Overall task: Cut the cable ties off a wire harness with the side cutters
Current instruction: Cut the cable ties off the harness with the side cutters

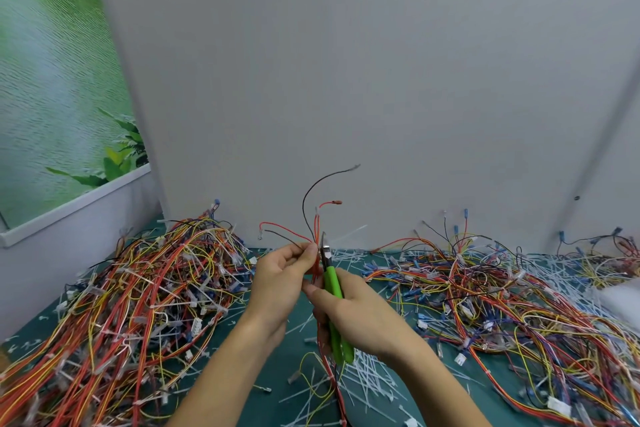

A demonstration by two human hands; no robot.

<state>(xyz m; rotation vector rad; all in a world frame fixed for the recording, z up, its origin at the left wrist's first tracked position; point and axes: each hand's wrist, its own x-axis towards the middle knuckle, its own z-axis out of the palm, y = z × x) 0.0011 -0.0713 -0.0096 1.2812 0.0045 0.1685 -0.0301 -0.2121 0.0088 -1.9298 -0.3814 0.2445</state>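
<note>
**Cutter tips at the bundle: the risk is nicking a wire**

At lower centre of the frame, the left hand [282, 282] pinches a wire harness [316, 236] between thumb and fingertips, just where its red and black leads fan upward. The right hand [349, 310] is closed around the green handles of the side cutters [333, 291], whose dark tips point up right beside the left fingertips [310, 251].

The tips sit so close to the wires and the fingers that a bite taken too deep would likely cut insulation or a strand instead of the tie; a slip could catch a fingertip. I cannot tell whether a tie lies between the blades.

The harness is thin: red leads and one long black lead ending in small terminals, its tail hanging below the hands.

Outward, tangled harness piles [138, 288] fill the left and right of the green surface [266, 402], with cut white ties [372, 378] scattered between.
</note>
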